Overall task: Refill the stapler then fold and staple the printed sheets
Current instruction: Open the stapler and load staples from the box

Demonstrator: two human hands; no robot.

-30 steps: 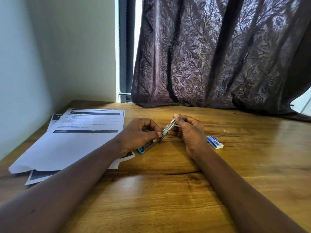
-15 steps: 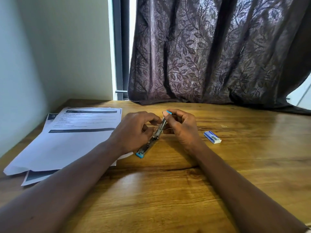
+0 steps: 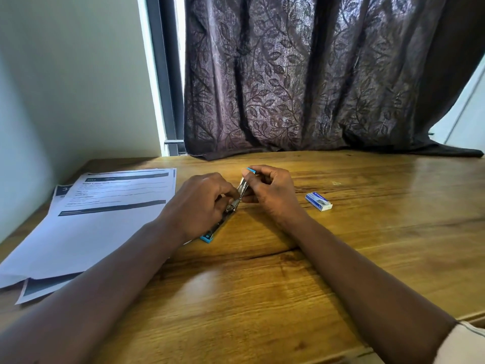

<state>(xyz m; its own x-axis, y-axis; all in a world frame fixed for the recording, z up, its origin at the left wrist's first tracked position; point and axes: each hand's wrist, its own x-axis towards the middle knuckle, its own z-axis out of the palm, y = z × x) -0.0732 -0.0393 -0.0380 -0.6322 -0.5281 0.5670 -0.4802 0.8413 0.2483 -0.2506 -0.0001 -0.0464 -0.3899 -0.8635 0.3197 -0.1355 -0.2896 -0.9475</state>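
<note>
The small metal stapler with blue plastic ends (image 3: pixel 241 186) lies hinged open near the middle of the brown wooden table (image 3: pixel 288 271), its base running diagonally from a blue heel close to the person up to the raised arm. The left hand (image 3: pixel 202 203) curls its fingers round the lower body and holds it down against the wood; the right hand (image 3: pixel 270 191) pinches the lifted top arm between thumb and fingers at its blue tip. Whether a strip of staples already sits in the channel cannot be told, since the fingers cover it. This looks like the refill step. To do it well, the base should be pinned flat, the arm held wide, and any strip seated legs down and fully forward before the arm closes. The small blue-and-white box of staples (image 3: pixel 318 201) lies just right of the right hand, within easy reach. The white printed sheets (image 3: pixel 105 219) fan out on the left, one corner over the table's near left edge, so folding calls for drawing them towards the open wood in front. The dark leaf-patterned curtain (image 3: pixel 301 88) drapes onto the far edge.
</note>
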